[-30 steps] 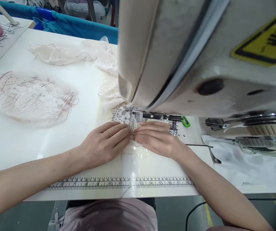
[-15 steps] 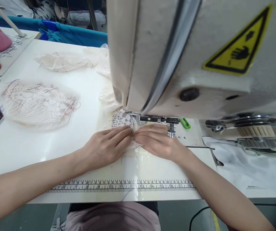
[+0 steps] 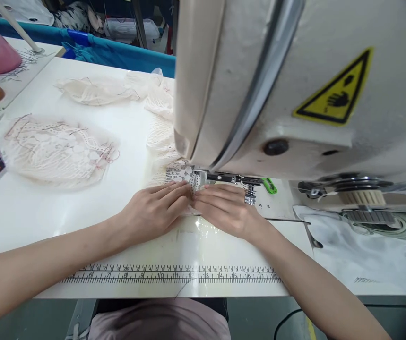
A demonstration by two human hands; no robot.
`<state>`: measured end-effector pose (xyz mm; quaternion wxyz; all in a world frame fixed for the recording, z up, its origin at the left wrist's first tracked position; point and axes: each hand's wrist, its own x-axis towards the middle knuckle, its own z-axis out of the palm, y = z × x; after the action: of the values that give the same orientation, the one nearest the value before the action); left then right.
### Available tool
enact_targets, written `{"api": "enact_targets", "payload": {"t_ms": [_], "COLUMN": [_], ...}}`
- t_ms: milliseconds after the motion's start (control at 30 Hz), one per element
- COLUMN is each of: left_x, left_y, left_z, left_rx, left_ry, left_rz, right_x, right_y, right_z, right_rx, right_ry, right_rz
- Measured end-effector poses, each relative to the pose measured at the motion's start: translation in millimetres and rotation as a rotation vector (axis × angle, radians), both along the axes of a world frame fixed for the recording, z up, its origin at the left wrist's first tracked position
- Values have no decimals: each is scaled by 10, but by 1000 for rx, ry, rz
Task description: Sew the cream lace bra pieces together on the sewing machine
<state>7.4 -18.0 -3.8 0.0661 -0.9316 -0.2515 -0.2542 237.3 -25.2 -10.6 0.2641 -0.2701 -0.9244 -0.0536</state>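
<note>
A cream sewing machine (image 3: 295, 85) fills the upper right of the view, its head hanging over the white table (image 3: 47, 212). Under its presser foot (image 3: 197, 178) lies a small piece of white lace (image 3: 177, 174). My left hand (image 3: 153, 212) lies flat on the table with fingers stretched out, their tips pressing the lace just left of the foot. My right hand (image 3: 224, 208) lies flat as well, fingertips meeting the left ones on the lace in front of the foot. Neither hand grips anything.
A pile of lace pieces with loose threads (image 3: 57, 151) lies at the left, another pale pile (image 3: 96, 89) further back. A printed ruler (image 3: 170, 274) runs along the table's front edge. A green clip (image 3: 270, 185) sits behind my right hand. A yellow warning sticker (image 3: 333, 94) marks the machine.
Both hands have edged slightly forward toward the presser foot with the lace. The view shifted a little; the piles have not moved.
</note>
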Motion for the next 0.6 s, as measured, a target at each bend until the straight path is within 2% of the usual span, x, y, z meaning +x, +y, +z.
{"api": "enact_targets", "payload": {"t_ms": [267, 600], "left_x": [-28, -26], "left_y": [29, 62], "left_z": [36, 9], "left_rx": [-19, -4], "left_ry": [-2, 6], "left_rz": [54, 91], "right_x": [-163, -185], "right_y": [36, 67], "right_z": [67, 60], "right_rx": [124, 141], "right_ry": [-33, -50], "right_rz": [47, 11]}}
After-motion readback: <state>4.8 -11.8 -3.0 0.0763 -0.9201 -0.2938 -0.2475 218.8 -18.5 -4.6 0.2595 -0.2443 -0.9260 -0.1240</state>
